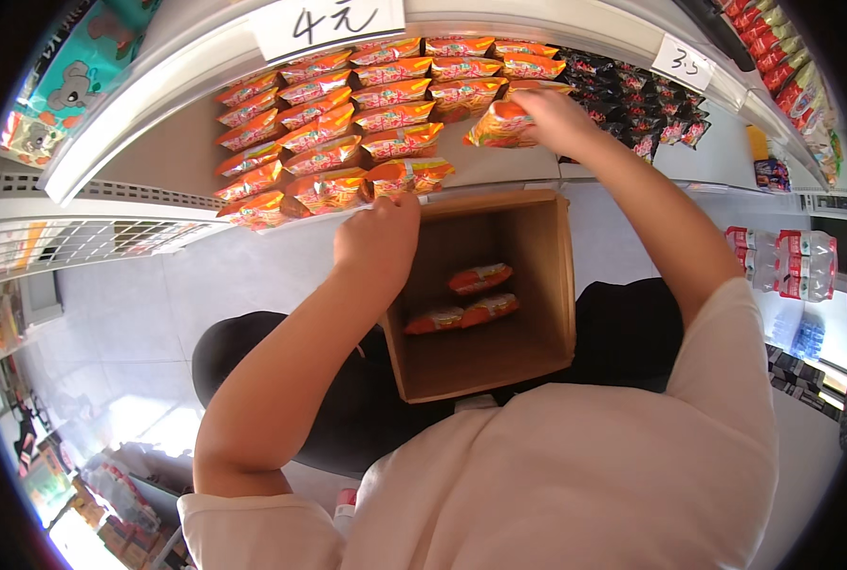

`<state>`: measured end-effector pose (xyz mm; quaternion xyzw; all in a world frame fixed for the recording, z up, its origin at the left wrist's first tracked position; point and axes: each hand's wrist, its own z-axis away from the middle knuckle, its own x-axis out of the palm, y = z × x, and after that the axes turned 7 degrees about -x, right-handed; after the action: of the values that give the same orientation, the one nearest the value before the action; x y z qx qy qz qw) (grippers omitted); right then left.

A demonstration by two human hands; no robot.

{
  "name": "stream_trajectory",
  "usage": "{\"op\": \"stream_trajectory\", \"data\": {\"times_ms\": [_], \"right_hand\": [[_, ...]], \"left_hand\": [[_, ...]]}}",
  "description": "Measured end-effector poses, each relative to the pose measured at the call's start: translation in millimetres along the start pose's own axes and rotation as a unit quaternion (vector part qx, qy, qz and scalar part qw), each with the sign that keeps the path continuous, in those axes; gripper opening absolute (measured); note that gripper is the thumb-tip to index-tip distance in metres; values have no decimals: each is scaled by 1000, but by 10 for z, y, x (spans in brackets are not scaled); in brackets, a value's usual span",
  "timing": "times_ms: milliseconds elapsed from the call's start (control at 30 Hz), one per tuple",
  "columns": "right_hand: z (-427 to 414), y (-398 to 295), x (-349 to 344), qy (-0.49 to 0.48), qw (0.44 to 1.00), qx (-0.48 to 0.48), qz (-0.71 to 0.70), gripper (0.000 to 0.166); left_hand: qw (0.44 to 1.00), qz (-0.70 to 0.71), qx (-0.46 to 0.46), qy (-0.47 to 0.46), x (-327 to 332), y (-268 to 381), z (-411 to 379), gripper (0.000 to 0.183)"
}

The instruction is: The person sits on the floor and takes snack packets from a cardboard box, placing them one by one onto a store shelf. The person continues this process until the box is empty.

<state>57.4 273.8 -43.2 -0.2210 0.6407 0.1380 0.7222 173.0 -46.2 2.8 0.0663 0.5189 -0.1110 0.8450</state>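
Note:
My right hand (555,121) is closed on an orange snack packet (502,126) over a gap in the rows on the white shelf (495,165). Several rows of matching orange snack packets (395,94) stand to its left. My left hand (378,231) is at the shelf's front edge, against the upper left rim of a cardboard box (569,285); its fingertips are near the lower edge of a front packet (411,174), and whether they grip anything is hidden. Inside the box, which sits between my knees, lie three orange packets (491,308).
Black snack packets (626,96) fill the shelf section at right. Handwritten price cards (331,27) hang on the shelf rail above. A white wire basket (103,246) is at left. Shrink-wrapped bottles (794,263) stand at far right.

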Motion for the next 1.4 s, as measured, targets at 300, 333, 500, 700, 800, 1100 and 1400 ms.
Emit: {"op": "stream_trajectory", "data": {"times_ms": [300,333,500,700,800,1100,1400], "right_hand": [[-748,-153,616,-62,988,-6,140,38],[-772,-171,633,-51,987,-6,151,37],[-798,-216,694,-15,980,27,197,34],[-581,-414,315,53,989,33,131,28],[-201,-614,-183,63,998,24,13,23],[1467,-1117,-695,-63,994,51,-70,56],[1548,-1084,-463,-104,982,17,-157,69]], "left_hand": [[998,57,30,-6,-13,-26,-31,23],[998,63,28,-3,-22,-26,-12,20],[997,69,44,11,-36,-74,0,19],[997,43,51,48,17,-87,-31,17],[997,45,49,43,-30,-88,-27,18],[917,14,216,336,102,20,164,26],[942,46,312,113,437,271,391,14]]}}
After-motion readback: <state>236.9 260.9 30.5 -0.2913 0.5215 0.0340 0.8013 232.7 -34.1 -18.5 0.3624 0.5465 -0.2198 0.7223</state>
